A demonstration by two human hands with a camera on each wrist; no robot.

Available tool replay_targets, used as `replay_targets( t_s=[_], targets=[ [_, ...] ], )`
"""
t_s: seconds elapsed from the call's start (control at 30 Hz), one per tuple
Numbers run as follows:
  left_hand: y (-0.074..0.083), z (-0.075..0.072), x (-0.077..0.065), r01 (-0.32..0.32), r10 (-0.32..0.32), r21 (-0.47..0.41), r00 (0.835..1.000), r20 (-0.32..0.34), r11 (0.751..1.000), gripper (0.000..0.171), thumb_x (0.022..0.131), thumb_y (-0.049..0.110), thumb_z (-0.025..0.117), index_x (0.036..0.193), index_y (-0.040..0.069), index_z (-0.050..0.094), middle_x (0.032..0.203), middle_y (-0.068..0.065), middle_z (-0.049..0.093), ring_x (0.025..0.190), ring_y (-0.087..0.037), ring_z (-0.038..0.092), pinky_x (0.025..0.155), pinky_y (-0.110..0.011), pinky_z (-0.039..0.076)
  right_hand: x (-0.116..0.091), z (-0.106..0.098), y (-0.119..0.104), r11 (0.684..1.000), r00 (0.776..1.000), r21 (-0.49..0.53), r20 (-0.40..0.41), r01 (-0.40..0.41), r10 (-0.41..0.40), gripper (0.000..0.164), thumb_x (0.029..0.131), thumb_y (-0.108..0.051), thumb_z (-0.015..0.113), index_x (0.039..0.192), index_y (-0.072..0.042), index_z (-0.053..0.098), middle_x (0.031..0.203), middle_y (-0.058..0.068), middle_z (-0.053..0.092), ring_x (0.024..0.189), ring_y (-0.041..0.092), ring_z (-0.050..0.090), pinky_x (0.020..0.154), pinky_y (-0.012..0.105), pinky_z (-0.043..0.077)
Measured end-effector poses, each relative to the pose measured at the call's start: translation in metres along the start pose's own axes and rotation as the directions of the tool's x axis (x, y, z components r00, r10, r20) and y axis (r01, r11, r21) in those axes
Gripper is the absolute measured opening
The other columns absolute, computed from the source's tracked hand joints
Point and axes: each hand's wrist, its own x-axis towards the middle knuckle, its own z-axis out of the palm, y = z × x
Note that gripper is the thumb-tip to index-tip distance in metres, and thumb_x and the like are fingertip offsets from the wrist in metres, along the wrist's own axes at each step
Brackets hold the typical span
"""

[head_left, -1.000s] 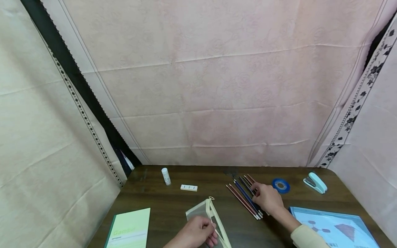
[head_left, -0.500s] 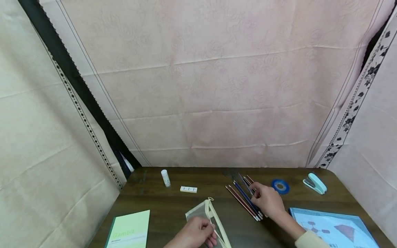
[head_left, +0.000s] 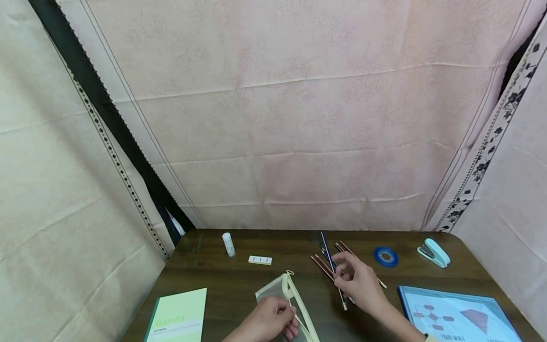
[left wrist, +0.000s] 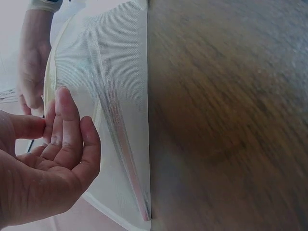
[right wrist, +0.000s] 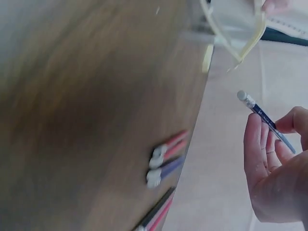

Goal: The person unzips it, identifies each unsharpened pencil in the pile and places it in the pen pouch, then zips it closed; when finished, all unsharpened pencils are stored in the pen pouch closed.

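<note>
My right hand (head_left: 359,287) pinches a blue pencil (right wrist: 263,114) with a white eraser end, raised above the table. Below it lie several other pencils: reddish ones (right wrist: 175,143), blue ones (right wrist: 169,168) and a dark one (right wrist: 158,208), partly hidden by the hand in the head view. At the front of the table, my left hand (head_left: 270,317) pinches the edge of a pale mesh zip pouch (head_left: 273,287), whose mouth gapes. Through the mesh in the left wrist view, a reddish pencil (left wrist: 124,144) shows inside the pouch.
On the brown table (head_left: 205,270) are a glue stick (head_left: 228,244), a small white block (head_left: 260,260), a roll of blue tape (head_left: 386,257) and a mint stapler (head_left: 434,252). A green notebook (head_left: 177,313) lies left, a blue-edged folder (head_left: 461,316) right. Cloth hangs behind.
My right hand has picked up a blue pencil from the group and moved it left, towards the pouch. The left hand stays at the pouch's edge.
</note>
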Motion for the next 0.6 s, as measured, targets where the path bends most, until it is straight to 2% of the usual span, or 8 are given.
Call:
replay_targets(
  t_s=[0.1, 0.23, 0.4, 0.6],
  targets=[
    [0.000, 0.000, 0.001, 0.002, -0.002, -0.012, 1.000, 0.000, 1.000, 0.030, 0.098, 0.023, 0.054, 0.078, 0.005, 0.068, 0.069, -0.009, 0.071, 0.060, -0.021, 0.069, 0.064, -0.028, 0.058, -0.007, 0.008, -0.006, 0.991, 0.999, 0.129, 0.046, -0.018, 0.012, 0.044, 0.078, 0.001, 0.067, 0.112, -0.025, 0.057, 0.088, 0.010, 0.065, 0.062, 0.017, 0.062, 0.047, 0.043, 0.055],
    [-0.002, 0.000, 0.001, -0.017, 0.017, -0.021, 1.000, -0.002, 1.000, 0.030, 0.098, 0.022, 0.054, 0.078, 0.004, 0.068, 0.069, -0.010, 0.071, 0.059, -0.020, 0.069, 0.061, -0.031, 0.058, -0.018, 0.021, -0.010, 0.961, 0.989, 0.275, 0.149, -0.028, -0.014, 0.044, 0.079, 0.006, 0.064, 0.117, -0.012, 0.051, 0.093, 0.021, 0.062, 0.062, 0.016, 0.062, 0.048, 0.051, 0.055],
    [-0.002, 0.000, 0.001, -0.044, 0.044, -0.025, 0.999, -0.010, 0.999, 0.030, 0.097, 0.021, 0.054, 0.078, 0.003, 0.068, 0.068, -0.010, 0.071, 0.059, -0.022, 0.069, 0.059, -0.033, 0.059, -0.030, 0.036, -0.009, 0.921, 0.946, 0.383, 0.319, -0.074, -0.056, 0.042, 0.085, 0.003, 0.062, 0.121, -0.003, 0.042, 0.091, 0.018, 0.057, 0.062, 0.015, 0.061, 0.052, 0.055, 0.055],
    [-0.002, 0.001, 0.001, -0.047, 0.046, -0.022, 0.999, -0.011, 0.999, 0.029, 0.097, 0.020, 0.054, 0.077, 0.003, 0.068, 0.068, -0.009, 0.071, 0.059, -0.021, 0.069, 0.059, -0.033, 0.058, -0.040, 0.048, -0.004, 0.907, 0.900, 0.406, 0.428, -0.109, -0.083, 0.041, 0.086, 0.004, 0.060, 0.122, 0.001, 0.040, 0.088, 0.010, 0.057, 0.060, 0.012, 0.060, 0.052, 0.053, 0.056]
  ],
)
